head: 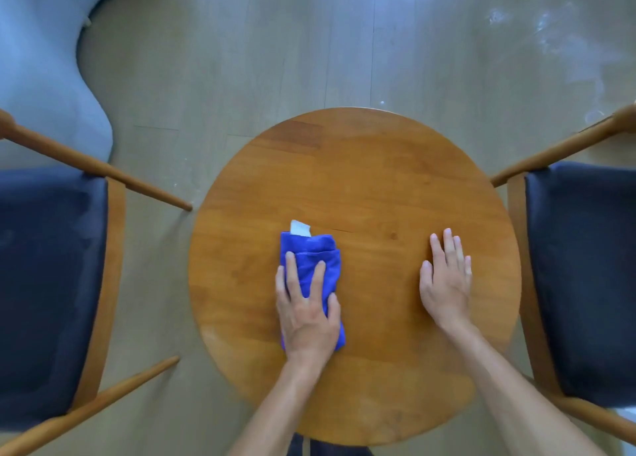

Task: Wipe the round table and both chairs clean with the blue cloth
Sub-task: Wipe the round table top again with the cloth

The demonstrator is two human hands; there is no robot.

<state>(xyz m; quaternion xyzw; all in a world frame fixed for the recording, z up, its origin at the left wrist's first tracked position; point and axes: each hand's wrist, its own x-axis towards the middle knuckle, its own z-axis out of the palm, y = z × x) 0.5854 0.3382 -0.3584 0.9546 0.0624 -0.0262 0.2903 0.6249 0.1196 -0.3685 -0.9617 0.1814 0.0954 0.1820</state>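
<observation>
The round wooden table (361,166) fills the middle of the view. A folded blue cloth (309,249) with a white label lies on its left half. My left hand (306,311) presses flat on the cloth with straight, spread fingers. My right hand (445,276) rests flat on the bare wood to the right, fingers straight, holding nothing. A wooden chair with a dark blue seat (44,283) stands to the left of the table, and a matching chair (585,276) stands to the right.
The chairs' wooden armrests (103,169) point toward the table on both sides. A pale wooden floor (241,59) lies beyond, with whitish smears at the far right. A grey curved shape (41,59) occupies the far left.
</observation>
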